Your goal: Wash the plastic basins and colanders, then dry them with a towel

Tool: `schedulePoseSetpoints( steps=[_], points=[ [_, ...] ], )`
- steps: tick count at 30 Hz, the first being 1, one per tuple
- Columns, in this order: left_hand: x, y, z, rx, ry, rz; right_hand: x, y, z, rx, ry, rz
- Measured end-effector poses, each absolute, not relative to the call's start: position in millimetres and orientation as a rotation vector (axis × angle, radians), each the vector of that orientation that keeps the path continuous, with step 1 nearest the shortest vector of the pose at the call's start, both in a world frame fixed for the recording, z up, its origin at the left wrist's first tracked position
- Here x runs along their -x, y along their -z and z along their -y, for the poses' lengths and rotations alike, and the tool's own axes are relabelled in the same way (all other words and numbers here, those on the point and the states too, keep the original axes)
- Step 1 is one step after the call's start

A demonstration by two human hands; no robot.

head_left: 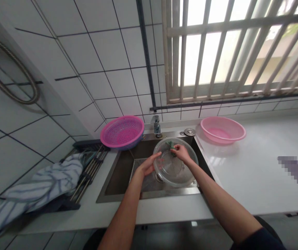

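A clear glass bowl (176,170) is held tilted over the steel sink (117,180). My left hand (149,164) grips the bowl's left rim, fingers curled on the edge. My right hand (181,151) is inside the bowl near its far rim, closed on a green scrubbing cloth (170,145) pressed against the glass. The faucet (156,125) stands just behind the bowl.
A purple-pink perforated basket (122,132) sits at the sink's back left corner. On the white counter to the right rests a pink basin (223,129). A striped cloth (34,189) lies over a dish rack (87,166) on the left. Barred window behind.
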State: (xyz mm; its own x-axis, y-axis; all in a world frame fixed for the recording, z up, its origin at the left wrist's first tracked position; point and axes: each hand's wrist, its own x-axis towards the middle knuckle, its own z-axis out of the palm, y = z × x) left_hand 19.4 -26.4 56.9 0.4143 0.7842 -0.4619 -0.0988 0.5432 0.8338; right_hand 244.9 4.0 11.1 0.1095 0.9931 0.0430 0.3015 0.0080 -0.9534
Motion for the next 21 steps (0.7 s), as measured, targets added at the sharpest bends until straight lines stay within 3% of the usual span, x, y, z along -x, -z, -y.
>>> schedulePoseSetpoints(
  steps=[7,11,15,21],
  points=[
    [-28.0,-57.5,25.2,-0.765,-0.713,-0.847,-210.8,-5.7,17.1,0.889,-1.493,1.821],
    [-25.4,-59.1,25.0,-0.756,-0.782,-0.909,-214.7,-7.4,20.6,0.882,-1.753,1.943],
    [-30.6,-54.4,26.6,-0.817,-0.811,-0.858,-214.5,-17.1,26.2,0.782,-1.833,1.722],
    [-32.7,-53.8,24.4,-0.883,-0.727,-0.862,-219.6,-39.0,19.6,0.673,-1.656,0.997]
  ],
)
